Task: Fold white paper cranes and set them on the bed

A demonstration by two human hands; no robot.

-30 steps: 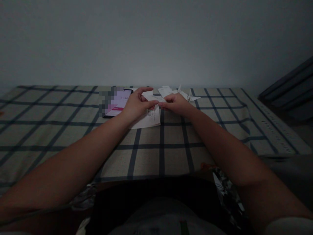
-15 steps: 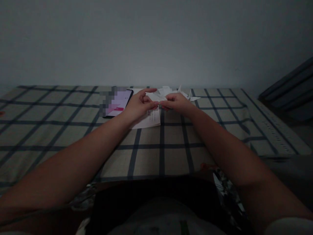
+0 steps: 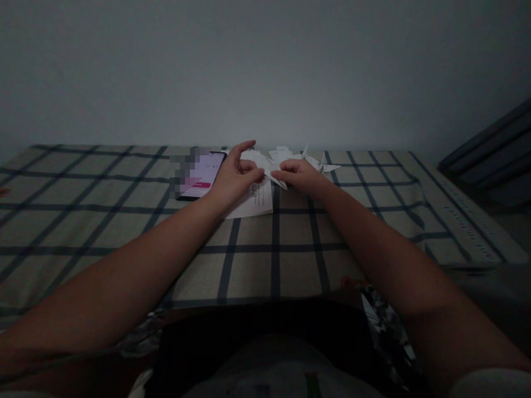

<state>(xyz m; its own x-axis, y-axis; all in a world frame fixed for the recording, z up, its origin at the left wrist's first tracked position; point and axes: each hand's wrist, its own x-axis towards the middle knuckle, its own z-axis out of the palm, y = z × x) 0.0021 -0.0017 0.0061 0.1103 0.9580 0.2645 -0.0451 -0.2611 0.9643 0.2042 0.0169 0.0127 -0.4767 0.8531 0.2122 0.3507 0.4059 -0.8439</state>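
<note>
My right hand pinches a small folded white paper between thumb and fingers. My left hand is at the paper's left side, thumb against curled fingers at its edge and index finger raised. A narrow pointed flap of the paper sticks out toward me between the hands. Beneath the left hand lies a white sheet with printed text, partly covered. Just behind the right hand are folded white paper cranes, overlapping one another.
A phone with a lit screen lies left of my left hand, partly pixelated. The checked tablecloth covers the table, which meets a plain wall at the back. Dark striped fabric stands at the far right.
The left thumb has drawn back slightly left from the right thumb, and the left index finger has lifted. A pointed paper flap now shows between the hands.
</note>
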